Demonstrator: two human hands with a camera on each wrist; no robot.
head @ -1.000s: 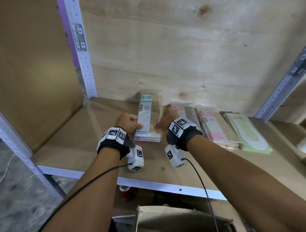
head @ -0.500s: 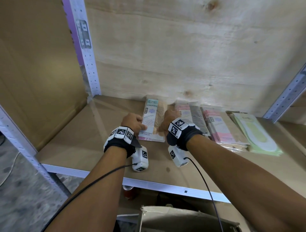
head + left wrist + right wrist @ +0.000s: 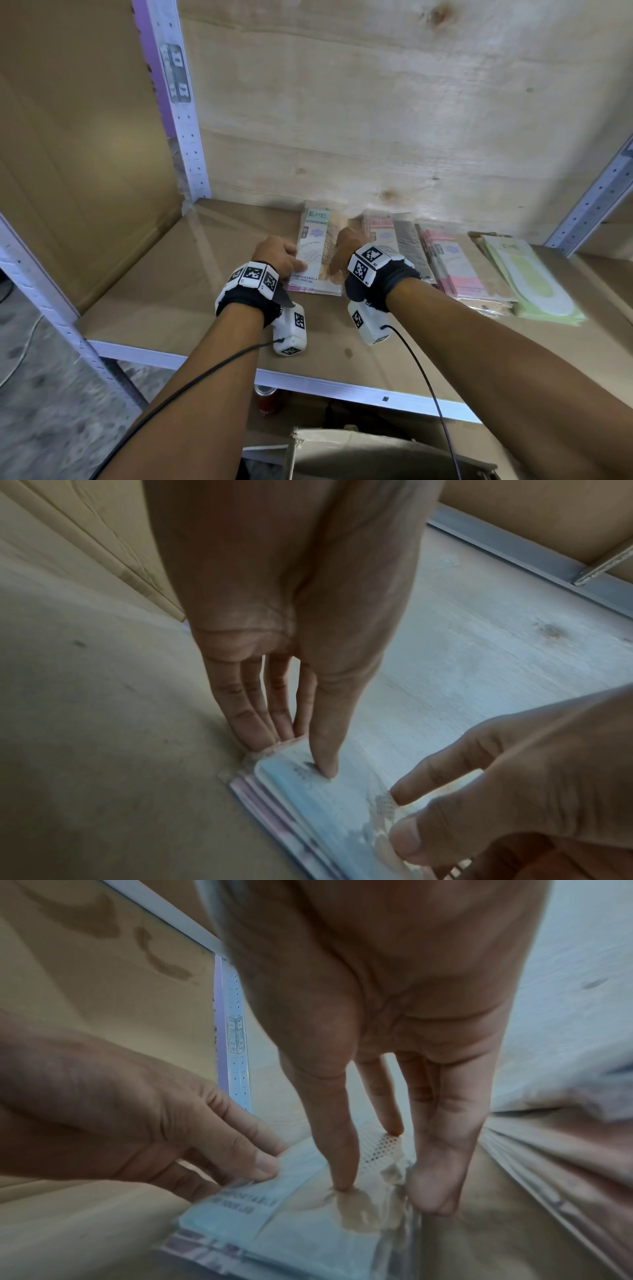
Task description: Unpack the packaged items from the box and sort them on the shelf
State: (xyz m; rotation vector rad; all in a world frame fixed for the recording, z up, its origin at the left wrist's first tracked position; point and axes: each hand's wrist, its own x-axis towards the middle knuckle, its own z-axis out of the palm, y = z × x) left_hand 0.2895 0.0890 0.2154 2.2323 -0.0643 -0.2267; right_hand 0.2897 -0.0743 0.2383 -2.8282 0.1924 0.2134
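Glossy plastic packets on a matt, smooth fibreboard shelf

both hands have nudged the stocking packet stack slightly back on the shelf.

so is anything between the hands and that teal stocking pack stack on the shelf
Nothing visible. The left hand and right hand already touch the teal stocking pack stack from either side, thumbs resting on top. It lies flat on the shelf, left of the neighbouring pink packs.
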